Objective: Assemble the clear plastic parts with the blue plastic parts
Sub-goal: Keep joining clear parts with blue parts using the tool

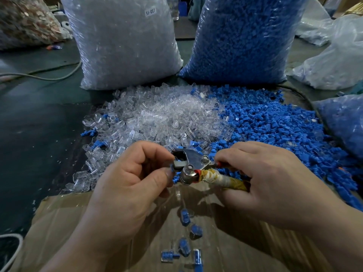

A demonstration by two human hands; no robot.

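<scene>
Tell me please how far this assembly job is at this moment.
Done: a few assembled pieces lie on the cardboard. In hand: the left hand pinches a blue part at the head of a metal hand tool, whose wrapped handle the right hand grips. Left: large loose piles of clear parts and blue parts, plus the full clear-parts bag and blue-parts bag behind.

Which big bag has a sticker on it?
The clear-parts bag, on the left: its white label reads SJ-017. The blue-parts bag beside it shows none.

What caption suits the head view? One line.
Left hand pinches a blue part at pliers gripped by right hand, before a clear heap and a blue heap.
</scene>
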